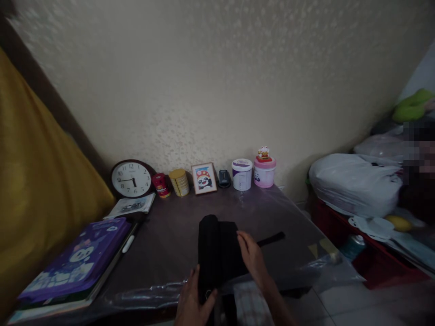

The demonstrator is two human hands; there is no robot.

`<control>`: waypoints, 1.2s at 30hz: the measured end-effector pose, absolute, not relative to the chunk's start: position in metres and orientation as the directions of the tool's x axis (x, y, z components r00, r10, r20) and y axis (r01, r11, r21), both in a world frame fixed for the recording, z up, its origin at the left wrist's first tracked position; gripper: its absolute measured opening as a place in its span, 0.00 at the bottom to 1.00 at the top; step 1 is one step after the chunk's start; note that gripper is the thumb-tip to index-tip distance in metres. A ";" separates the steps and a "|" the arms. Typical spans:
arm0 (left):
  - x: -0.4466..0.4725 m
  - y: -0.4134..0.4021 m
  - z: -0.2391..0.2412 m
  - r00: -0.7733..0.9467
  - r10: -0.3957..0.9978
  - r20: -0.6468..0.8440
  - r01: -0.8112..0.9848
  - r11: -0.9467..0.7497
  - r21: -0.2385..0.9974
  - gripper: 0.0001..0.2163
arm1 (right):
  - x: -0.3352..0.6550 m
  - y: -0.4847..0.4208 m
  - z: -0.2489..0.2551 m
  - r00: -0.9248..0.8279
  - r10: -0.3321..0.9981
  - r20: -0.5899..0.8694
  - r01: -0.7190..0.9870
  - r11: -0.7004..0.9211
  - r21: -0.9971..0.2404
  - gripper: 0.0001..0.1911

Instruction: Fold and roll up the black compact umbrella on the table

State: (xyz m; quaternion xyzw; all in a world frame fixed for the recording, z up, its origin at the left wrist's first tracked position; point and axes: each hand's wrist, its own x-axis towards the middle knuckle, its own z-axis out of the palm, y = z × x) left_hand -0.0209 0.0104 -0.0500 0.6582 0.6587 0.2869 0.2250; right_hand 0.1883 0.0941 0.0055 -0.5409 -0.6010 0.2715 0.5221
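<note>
A black folded fabric piece (226,249), with a thick roll along its left side, lies at the table's front edge. A narrow black strap (272,238) sticks out from it to the right. My left hand (195,299) grips its lower left corner, fingers along the side and thumb near a small ring-like mark. On the right side, my right hand (253,258) holds the flat part by its edge, with the fingertips on top. The fabric's exact kind cannot be made out.
Along the wall stand a clock (132,179), a red can (161,185), a gold tin (179,182), a framed panda picture (204,178) and two tubs (242,175). Purple folders (78,258) lie left by a yellow curtain (41,194). Bags (353,183) and a red box (384,271) are at right.
</note>
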 end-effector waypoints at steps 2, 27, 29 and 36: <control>-0.021 0.010 -0.051 -0.038 0.996 0.078 0.751 -0.023 0.660 0.35 | 0.203 0.105 -0.006 0.199 0.949 0.244 0.413 0.144 -0.899 0.19; -0.019 0.010 -0.045 -0.043 0.999 0.029 0.741 0.013 0.672 0.35 | 0.181 0.111 -0.005 -0.105 0.989 -0.106 -0.258 -0.130 -0.957 0.22; -0.019 0.011 -0.046 -0.046 0.999 0.028 0.736 0.015 0.676 0.35 | 0.175 0.112 -0.009 -0.036 0.999 0.001 -0.187 -0.006 -0.982 0.23; -0.025 0.016 -0.064 -0.027 0.998 0.058 0.767 -0.017 0.641 0.34 | 0.138 0.141 -0.020 0.014 0.995 0.097 -0.151 0.098 -0.984 0.23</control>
